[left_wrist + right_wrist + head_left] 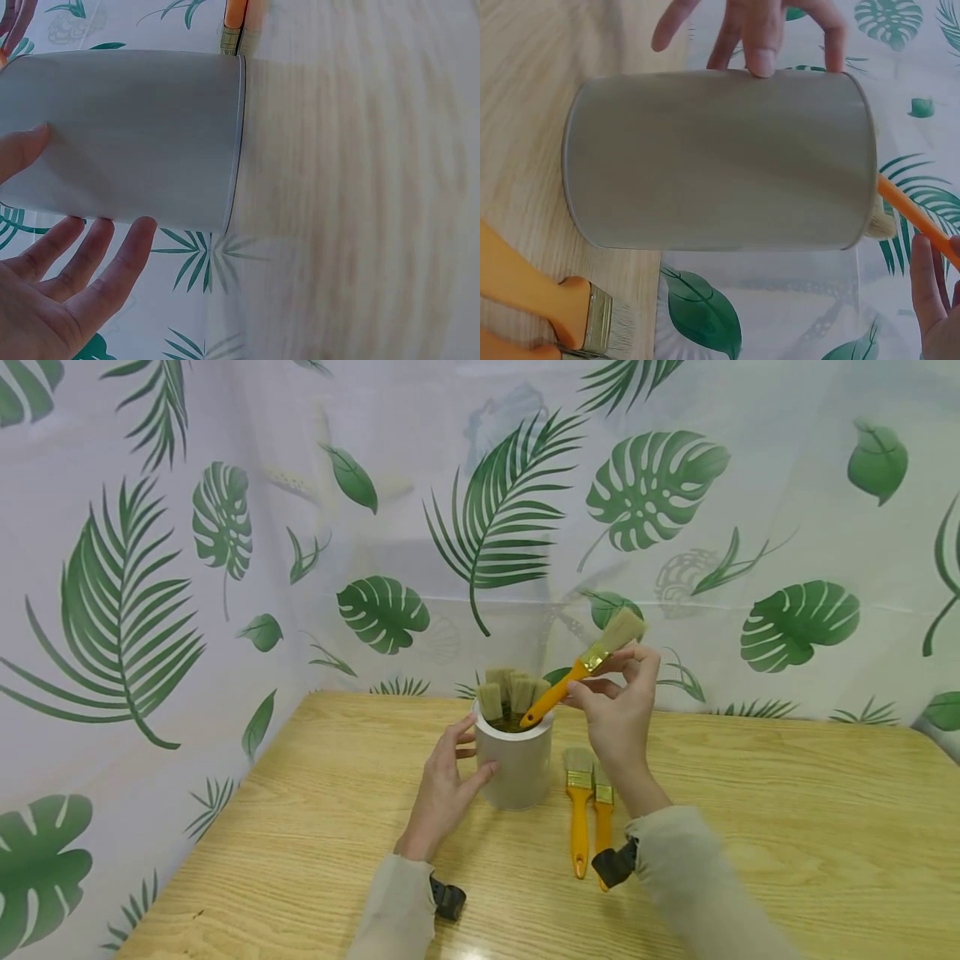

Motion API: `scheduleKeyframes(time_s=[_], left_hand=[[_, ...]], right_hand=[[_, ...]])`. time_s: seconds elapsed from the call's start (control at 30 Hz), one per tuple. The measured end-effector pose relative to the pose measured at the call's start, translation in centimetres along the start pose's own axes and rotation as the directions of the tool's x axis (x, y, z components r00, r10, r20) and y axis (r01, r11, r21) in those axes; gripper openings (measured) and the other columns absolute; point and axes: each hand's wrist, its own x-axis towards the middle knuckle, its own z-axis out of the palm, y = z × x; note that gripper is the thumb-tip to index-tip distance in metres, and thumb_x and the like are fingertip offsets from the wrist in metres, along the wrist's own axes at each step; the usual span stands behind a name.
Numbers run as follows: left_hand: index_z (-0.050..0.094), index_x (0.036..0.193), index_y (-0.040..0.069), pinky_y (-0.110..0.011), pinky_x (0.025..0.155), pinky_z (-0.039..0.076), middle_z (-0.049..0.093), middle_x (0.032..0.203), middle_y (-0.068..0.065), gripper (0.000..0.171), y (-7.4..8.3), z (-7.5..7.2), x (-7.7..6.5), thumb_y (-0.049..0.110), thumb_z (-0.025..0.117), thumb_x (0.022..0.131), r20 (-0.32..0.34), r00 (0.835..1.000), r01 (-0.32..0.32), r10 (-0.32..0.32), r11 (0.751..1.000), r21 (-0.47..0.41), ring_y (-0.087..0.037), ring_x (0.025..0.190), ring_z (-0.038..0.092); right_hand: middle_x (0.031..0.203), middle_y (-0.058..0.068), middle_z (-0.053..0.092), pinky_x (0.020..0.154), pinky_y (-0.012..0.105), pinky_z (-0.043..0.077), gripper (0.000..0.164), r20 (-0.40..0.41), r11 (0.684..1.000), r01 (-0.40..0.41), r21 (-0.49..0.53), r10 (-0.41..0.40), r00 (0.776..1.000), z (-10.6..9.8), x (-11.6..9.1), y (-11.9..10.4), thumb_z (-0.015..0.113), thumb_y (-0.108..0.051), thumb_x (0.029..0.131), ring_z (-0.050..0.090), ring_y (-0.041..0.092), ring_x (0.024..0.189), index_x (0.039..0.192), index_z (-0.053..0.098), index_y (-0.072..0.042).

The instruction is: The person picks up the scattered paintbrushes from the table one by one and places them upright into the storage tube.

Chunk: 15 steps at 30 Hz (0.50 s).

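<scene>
A whitish-grey cylindrical container (515, 768) stands upright on the table, bristle ends of several paintbrushes (510, 687) showing above its rim. My left hand (442, 789) holds its left side, thumb on the front and fingers at the side; the left wrist view shows these fingertips (144, 229) against the wall. Above the rim on the right, my right hand (618, 710) pinches a paintbrush (558, 693) with an orange handle. It is tilted, bristles up to the right, the handle's end over the container's mouth. Two more paintbrushes (579, 814) lie beside the container, one partly behind the right wrist.
The wood-grain table (787, 827) extends to both sides. Directly behind it hangs a white cloth (525, 635) printed with green leaves. Black wrist cameras (617, 862) sit on both sleeves, the right one over a lying brush handle.
</scene>
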Motion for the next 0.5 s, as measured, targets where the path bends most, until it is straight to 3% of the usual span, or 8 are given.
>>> scheduleKeyframes(time_s=[0.17, 0.3, 0.4, 0.5], left_hand=[[0.042, 0.146, 0.002, -0.057, 0.095, 0.054, 0.054, 0.136, -0.023, 0.064, 0.1, 0.0, 0.0, -0.001, 0.074, 0.091, 0.002, 1.000, 0.002, -0.002, 1.000, -0.019, -0.042, 0.115, 0.060], [0.041, 0.146, 0.003, -0.057, 0.095, 0.054, 0.053, 0.137, -0.022, 0.064, 0.0, -0.1, 0.0, 0.000, 0.074, 0.091, 0.005, 1.000, 0.002, -0.002, 1.000, -0.019, -0.041, 0.115, 0.060], [0.040, 0.146, 0.002, -0.057, 0.095, 0.053, 0.053, 0.137, -0.023, 0.065, 0.0, -0.1, 0.0, 0.000, 0.074, 0.091, 0.008, 1.000, -0.008, 0.008, 1.000, -0.015, -0.042, 0.114, 0.060], [0.041, 0.146, 0.002, -0.058, 0.094, 0.054, 0.055, 0.134, -0.023, 0.064, -0.1, 0.0, 0.0, 0.000, 0.074, 0.092, 0.008, 1.000, -0.017, 0.017, 1.000, -0.004, -0.042, 0.112, 0.061]], right_hand=[[0.101, 0.012, 0.051, 0.068, 0.022, 0.061, 0.047, 0.079, 0.989, 0.085, -0.123, -0.075, 0.994, 1.1, -0.5, 0.4, 0.066, 0.025, 0.083, 0.066, 0.011, 0.075, 0.113, 0.037, 0.002], [0.102, 0.018, 0.053, 0.069, 0.016, 0.058, 0.046, 0.166, 0.953, 0.186, -0.238, -0.149, 0.975, 1.8, -1.0, 0.8, 0.068, 0.023, 0.083, 0.070, 0.028, 0.079, 0.115, 0.038, 0.006], [0.101, 0.022, 0.054, 0.068, 0.024, 0.061, 0.046, 0.242, 0.913, 0.277, -0.301, -0.208, 0.948, 2.2, -1.2, 1.1, 0.069, 0.022, 0.082, 0.070, 0.038, 0.077, 0.116, 0.041, 0.007], [0.098, 0.022, 0.057, 0.065, 0.038, 0.063, 0.044, 0.322, 0.870, 0.361, -0.337, -0.254, 0.912, 2.5, -1.2, 1.3, 0.070, 0.021, 0.082, 0.070, 0.037, 0.074, 0.116, 0.047, 0.006]])
